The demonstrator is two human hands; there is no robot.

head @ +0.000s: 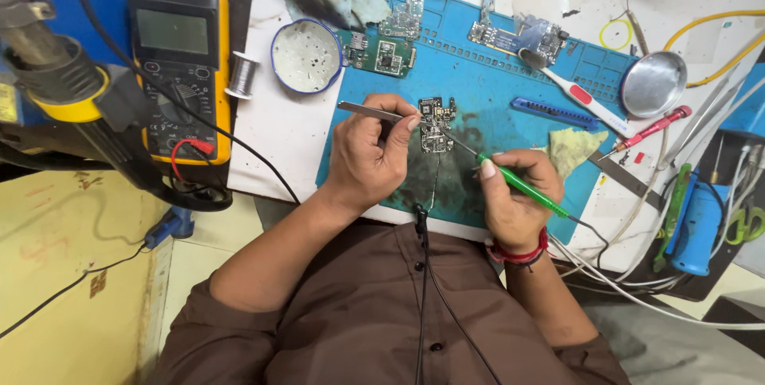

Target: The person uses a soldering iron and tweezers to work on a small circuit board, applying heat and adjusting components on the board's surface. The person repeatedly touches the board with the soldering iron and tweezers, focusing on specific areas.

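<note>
A yellow multimeter (180, 66) lies at the left on the table (275, 126), with a red and a black lead plugged in. Just beside it stands a small spool of solder wire (242, 74). A round tin (306, 56) with a blue rim lies near the corner of the blue work mat (510, 86). Several spare circuit boards (382, 54) lie along the top of the mat. A white toothbrush (575, 94) and a blue craft knife (554, 112) lie to the right, near a round metal dish (653, 84). A yellowish cloth (575, 148) lies at the mat's right edge.
</note>
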